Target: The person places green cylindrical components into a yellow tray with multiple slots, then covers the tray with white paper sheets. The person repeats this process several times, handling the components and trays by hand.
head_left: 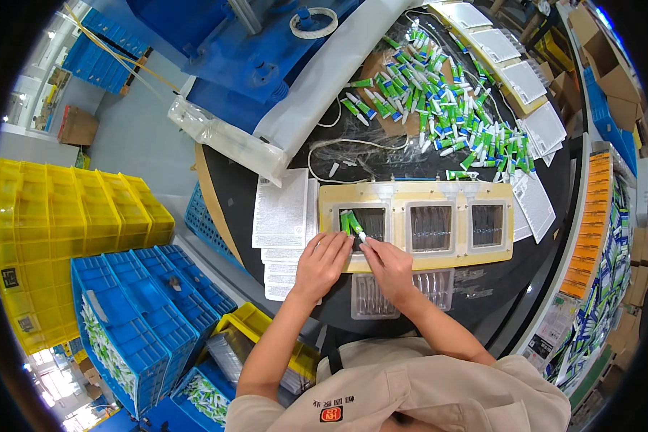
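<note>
A pale yellow frame (pixel 398 264) with three clear-rimmed windows lies in front of me, with dark clear-plastic blister trays (pixel 430 228) in its openings. Two small green tubes (pixel 351 219) lie at the left window, one with its white cap toward my right hand. My right hand (pixel 390 270) pinches that tube by its capped end. My left hand (pixel 324 265) lies flat over the frame's lower left edge, fingers stretched, their tips close to the tubes; nothing shows in its grasp. Below the frame, partly under my right wrist, are clear blister trays (pixel 374 297).
Many loose green-and-white tubes (pixel 446 108) heap on the black round table beyond the frame. White printed cards (pixel 281 209) stack at left; more (pixel 536 205) lie at right. A second loaded frame (pixel 515 72) is at far right. Blue crates (pixel 140 309) and yellow crates (pixel 72 223) stand left.
</note>
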A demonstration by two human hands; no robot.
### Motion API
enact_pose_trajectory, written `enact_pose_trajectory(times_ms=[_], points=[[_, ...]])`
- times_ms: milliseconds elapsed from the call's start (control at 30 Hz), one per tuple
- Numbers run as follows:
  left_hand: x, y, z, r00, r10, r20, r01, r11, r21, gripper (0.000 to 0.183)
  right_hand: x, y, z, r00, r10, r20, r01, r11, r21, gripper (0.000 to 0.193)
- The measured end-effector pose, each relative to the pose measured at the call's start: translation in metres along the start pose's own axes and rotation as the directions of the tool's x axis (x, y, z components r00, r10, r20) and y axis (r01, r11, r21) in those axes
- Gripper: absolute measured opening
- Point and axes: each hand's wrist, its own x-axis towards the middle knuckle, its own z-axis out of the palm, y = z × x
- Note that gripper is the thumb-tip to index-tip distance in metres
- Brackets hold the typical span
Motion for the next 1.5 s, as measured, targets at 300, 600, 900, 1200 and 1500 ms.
enact_pose_trajectory(times_ms=[300,600,900,1200,1500], points=[[0.009,-0.021,-0.001,0.987,0.07,0.141,-0.048,0.986,-0.157,0.036,0.03,-0.013,-0.009,0.969,0.043,0.245,-0.017,0.994,-0.109,0.014],[0.016,-0.015,-0.01,0.968,0.11,0.227,-0.072,0.983,-0.166,0.046,0.237,0.111,0.046,0.985,-0.172,0.026,0.17,0.921,-0.351,0.019],[0.018,-0.022,-0.006,0.947,0.118,0.3,-0.076,0.986,-0.148,0.044,0.226,0.098,0.002,0.955,0.212,0.209,-0.209,0.977,-0.04,0.026],[0.137,-0.096,0.03,0.973,-0.158,-0.17,0.118,0.967,-0.227,0.018,0.024,0.009,-0.018,0.964,-0.144,0.225,0.178,0.974,-0.137,0.033],[0.218,-0.139,0.075,0.987,-0.158,0.001,0.158,0.984,-0.081,0.037,0.069,-0.013,-0.034,0.971,-0.117,0.206,0.171,0.948,-0.269,0.058]])
